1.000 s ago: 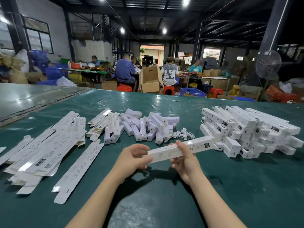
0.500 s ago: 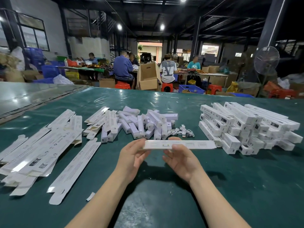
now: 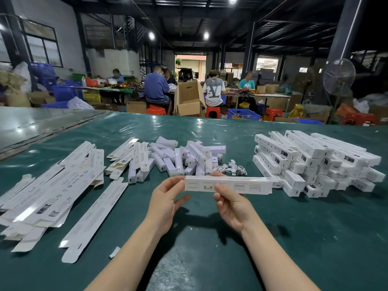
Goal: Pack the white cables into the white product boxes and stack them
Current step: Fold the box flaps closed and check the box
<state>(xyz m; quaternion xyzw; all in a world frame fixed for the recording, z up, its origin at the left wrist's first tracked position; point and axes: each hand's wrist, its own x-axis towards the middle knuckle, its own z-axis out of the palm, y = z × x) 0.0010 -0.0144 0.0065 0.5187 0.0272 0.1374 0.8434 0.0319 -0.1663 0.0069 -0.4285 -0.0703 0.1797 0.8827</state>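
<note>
Near: left hand and right hand pinch one long box by its edges, level above the table. Flat blanks lie left. Just beyond the box are loose cables. Right: the stack, close to the box's end.

Risk: swinging right could clip and topple the stack. The light pinch may let the box slip.
</note>
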